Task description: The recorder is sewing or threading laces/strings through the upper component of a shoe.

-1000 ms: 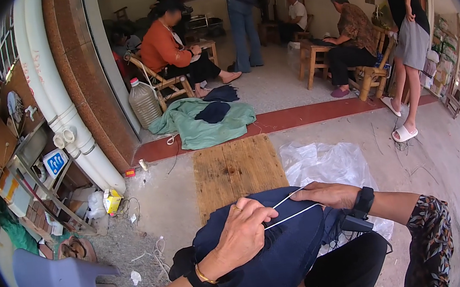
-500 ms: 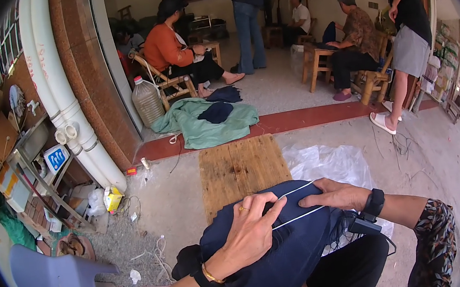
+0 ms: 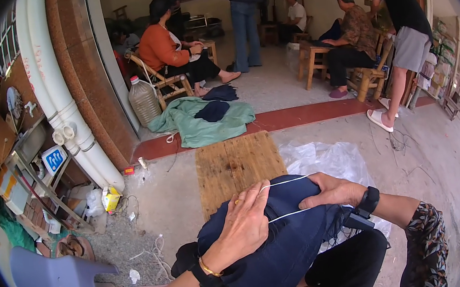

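A bundle of navy cloth (image 3: pixel 289 248) with a fringed edge rests across my lap and knees. Two stretches of white cord (image 3: pixel 288 215) run over it, taut between my hands. My left hand (image 3: pixel 242 222), with a ring and a gold bangle, lies on the cloth's left side, fingers drawn together on the cord. On the other side, my right hand (image 3: pixel 336 190) grips the cloth and cord, thumb on top and fingers beneath. The ends of the cord are hidden by my hands. A black wrist strap (image 3: pixel 370 201) sits on my right wrist.
Ahead lies a wooden board (image 3: pixel 238 162), with clear plastic sheeting (image 3: pixel 324 160) to its right. Beyond, navy pieces lie on a green cloth (image 3: pixel 181 123). A purple plastic chair (image 3: pixel 57 282) stands at the left. Several people sit or stand inside the doorway.
My left fingers have closed together and drawn back slightly along the cord. My right hand stays nearly in place. At the right, the standing person leans further over.
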A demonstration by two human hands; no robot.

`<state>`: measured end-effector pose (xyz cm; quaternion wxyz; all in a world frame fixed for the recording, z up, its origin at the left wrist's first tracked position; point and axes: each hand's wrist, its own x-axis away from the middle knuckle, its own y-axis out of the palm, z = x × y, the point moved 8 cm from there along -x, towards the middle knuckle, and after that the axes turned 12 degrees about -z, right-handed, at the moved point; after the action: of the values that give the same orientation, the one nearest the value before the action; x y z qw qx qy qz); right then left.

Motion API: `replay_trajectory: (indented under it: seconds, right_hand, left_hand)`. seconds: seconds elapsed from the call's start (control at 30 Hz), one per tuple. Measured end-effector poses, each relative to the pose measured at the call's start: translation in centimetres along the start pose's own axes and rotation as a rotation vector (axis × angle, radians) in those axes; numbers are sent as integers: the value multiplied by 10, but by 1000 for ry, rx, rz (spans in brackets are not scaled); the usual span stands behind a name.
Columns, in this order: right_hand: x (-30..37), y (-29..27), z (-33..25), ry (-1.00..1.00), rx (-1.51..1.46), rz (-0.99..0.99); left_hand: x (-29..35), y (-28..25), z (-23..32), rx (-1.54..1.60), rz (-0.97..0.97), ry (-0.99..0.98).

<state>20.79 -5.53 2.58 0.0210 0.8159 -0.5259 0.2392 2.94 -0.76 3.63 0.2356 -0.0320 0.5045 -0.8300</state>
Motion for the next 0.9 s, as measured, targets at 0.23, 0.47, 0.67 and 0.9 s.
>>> replay_trajectory:
  seconds: [0.23, 0.47, 0.67, 0.9]
  right_hand:
    - [-27, -14, 63, -150, -781, 109]
    - [-59, -25, 84, 72, -718, 80]
    - [-53, -8, 105, 16, -680, -142]
    - [-44, 16, 176, -13, -740, -185]
  left_hand:
    - [-5, -1, -4, -9, -41, -11]
    - [-7, 6, -14, 45, -122, -21]
    - [-1, 12, -22, 151, -207, -28]
    - [1, 1, -27, 228, -63, -17]
